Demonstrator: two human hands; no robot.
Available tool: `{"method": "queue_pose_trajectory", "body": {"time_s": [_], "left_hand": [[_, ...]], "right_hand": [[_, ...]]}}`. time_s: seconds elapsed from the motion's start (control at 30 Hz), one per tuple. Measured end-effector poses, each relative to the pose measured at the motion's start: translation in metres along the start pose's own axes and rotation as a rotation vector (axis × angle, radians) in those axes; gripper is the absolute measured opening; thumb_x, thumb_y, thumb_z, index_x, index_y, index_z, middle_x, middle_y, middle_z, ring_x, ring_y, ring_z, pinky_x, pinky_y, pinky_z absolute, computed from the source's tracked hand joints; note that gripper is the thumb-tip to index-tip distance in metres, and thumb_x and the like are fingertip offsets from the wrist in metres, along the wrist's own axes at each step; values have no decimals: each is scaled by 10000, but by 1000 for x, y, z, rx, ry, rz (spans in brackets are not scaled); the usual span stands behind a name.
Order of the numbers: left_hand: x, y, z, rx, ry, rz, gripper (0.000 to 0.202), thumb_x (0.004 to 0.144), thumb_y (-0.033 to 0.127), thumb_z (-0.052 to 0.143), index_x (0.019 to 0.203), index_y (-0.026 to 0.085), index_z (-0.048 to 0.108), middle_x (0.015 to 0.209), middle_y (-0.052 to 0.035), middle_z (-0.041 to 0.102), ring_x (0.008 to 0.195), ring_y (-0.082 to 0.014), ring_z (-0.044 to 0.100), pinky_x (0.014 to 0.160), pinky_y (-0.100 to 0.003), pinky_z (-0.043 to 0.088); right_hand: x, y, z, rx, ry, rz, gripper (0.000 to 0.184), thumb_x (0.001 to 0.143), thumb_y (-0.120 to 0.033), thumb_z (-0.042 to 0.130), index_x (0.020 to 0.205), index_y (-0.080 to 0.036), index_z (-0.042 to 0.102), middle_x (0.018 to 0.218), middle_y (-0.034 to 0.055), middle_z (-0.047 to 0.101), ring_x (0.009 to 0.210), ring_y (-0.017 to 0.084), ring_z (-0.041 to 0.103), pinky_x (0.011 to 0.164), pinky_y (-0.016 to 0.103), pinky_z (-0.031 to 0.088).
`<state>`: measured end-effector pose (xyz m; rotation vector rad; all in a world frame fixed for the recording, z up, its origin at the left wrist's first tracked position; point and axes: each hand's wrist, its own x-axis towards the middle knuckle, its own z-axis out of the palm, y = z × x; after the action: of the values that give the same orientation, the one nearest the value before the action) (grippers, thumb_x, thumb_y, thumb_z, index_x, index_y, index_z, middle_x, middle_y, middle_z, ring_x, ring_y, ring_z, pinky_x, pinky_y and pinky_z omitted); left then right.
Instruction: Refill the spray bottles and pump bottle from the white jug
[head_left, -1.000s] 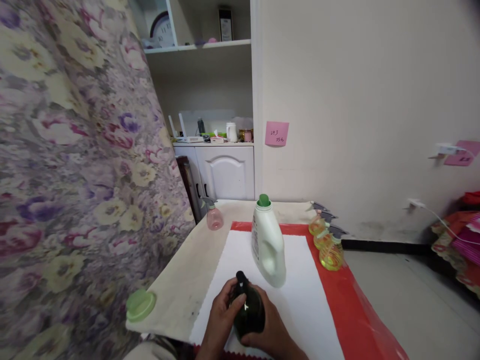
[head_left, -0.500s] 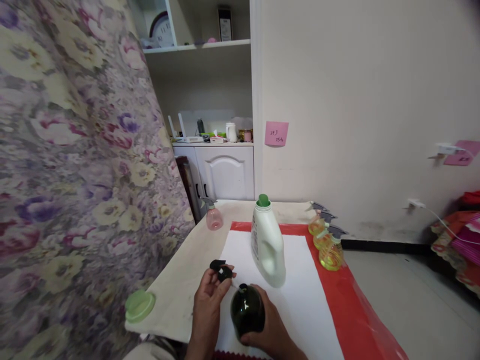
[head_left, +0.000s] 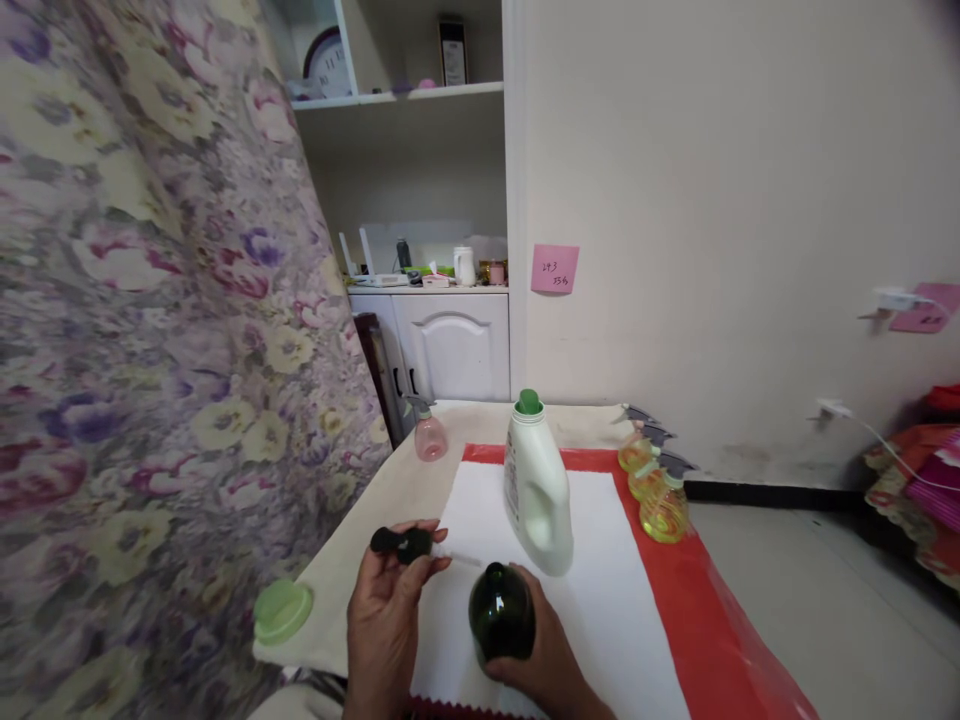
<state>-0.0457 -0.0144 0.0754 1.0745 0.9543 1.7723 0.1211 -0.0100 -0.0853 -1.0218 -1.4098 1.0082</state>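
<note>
My left hand [head_left: 386, 610] is closed around a black pump head [head_left: 405, 543], whose thin clear tube points right, out of the bottle. With my right hand [head_left: 544, 650] I grip a dark green round bottle [head_left: 501, 615] from its right side; its narrow neck is uncovered. Behind the bottle stands a large pale green detergent jug [head_left: 541, 490] with a handle and a green spout in its uncapped mouth. A light green cap [head_left: 283, 611] lies at the table's left corner.
Several spray bottles with yellow liquid [head_left: 664, 512] line the right edge on a red cloth [head_left: 694, 620]. A pink spray bottle [head_left: 430, 436] stands at the back left. White paper [head_left: 611, 600] covers the middle. A flowered curtain [head_left: 187, 350] hangs left.
The pump head has moved left with my left hand, and its tube has come out of the bottle's neck. My right hand and the bottle have shifted slightly right.
</note>
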Motion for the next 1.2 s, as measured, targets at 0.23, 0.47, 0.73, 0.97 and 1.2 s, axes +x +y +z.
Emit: {"method": "queue_pose_trajectory", "body": {"time_s": [0.23,0.47,0.73,0.97,1.2], "left_hand": [[38,-28,-38,590,-49,194,320,860,344,599,1159,238,556,1195,-60,641,1121,-215,601,920,-328,513],[57,-87,-75,1290,-300,279,374,866,105,416,1166,210,613,1192,-68,680,1104,-229,599,982,-388,455],[44,-131,-91,1578,-278,193,500,861,-3,353,1277,176,565,1326,-107,624,1162,-251,576,959,-401,444],[40,-149,-97,1640,-233,242,582,868,-51,299,1404,132,437,1472,-155,474,1291,-261,479,993,-401,431],[40,-152,-102,1619,-217,298,539,881,-19,328,1352,180,498,1376,-120,577,1230,-246,533,966,-416,456]], "right_hand": [[-1,1,2,-49,73,23,1006,507,-89,753,1402,-253,322,1457,75,459,1362,307,394,1161,450,267],[-1,5,3,-28,32,-11,959,557,-151,714,1410,-245,285,1446,87,461,1352,303,409,1152,456,280],[0,13,6,-38,47,10,972,535,-137,674,1418,-239,282,1467,90,432,1372,307,379,1159,464,262],[1,10,4,-25,57,50,1085,462,-31,682,1426,-247,233,1502,106,387,1414,298,314,1184,468,206],[-3,15,-1,10,102,-38,980,561,-260,773,1413,-237,289,1496,123,392,1405,348,313,1174,506,233]]}}
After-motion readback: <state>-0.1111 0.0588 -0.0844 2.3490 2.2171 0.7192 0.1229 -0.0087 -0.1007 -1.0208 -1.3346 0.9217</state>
